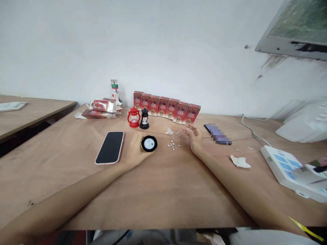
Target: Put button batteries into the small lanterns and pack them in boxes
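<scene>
My left hand (135,149) is closed round a black, gold-rimmed round object (149,143). Its white, disc-like face is turned towards me, and the rest of it is hidden. My right hand (193,136) hovers at the tabletop with its fingers loosely bent and apart, next to some thin, wire-like pieces (180,137). Several small silvery discs (172,144) lie between my hands, with white scraps (169,131) just behind. A red toy lantern (134,117) and a black toy lantern (144,119) stand upright beyond my left hand.
Several red printed boxes (163,106) stand in a row near the wall. Flattened boxes (102,108) are piled at back left. One phone (110,148) lies left of my left hand, another phone (217,133) at right. A white power strip (283,163) sits at far right near torn paper (240,162).
</scene>
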### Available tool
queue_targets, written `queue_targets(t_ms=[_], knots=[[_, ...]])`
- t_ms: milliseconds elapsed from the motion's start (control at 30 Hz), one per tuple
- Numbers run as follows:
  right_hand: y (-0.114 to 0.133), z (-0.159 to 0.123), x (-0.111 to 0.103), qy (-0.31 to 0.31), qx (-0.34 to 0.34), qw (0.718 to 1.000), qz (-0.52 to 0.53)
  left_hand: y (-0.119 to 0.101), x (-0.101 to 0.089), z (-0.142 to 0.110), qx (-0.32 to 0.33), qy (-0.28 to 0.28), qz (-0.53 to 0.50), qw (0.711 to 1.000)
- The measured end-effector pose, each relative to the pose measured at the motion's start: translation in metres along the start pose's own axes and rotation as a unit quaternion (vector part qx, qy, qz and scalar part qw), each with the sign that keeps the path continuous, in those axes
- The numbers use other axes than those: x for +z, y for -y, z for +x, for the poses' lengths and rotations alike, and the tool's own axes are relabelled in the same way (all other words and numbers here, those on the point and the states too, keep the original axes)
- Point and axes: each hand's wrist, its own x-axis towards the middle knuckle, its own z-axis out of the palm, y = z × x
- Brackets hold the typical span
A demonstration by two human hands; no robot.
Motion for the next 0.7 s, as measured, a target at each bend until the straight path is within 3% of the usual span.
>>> queue_targets(t_ms=[267,700], knots=[[0.006,-0.008,0.006,0.044,-0.001,0.998,-0.034,0.0,0.0,0.0,-0.002,0.0,-0.01,1.0],[0.011,-0.016,0.013,0.047,-0.029,0.998,-0.042,0.0,0.0,0.001,-0.006,0.008,0.001,1.0]])
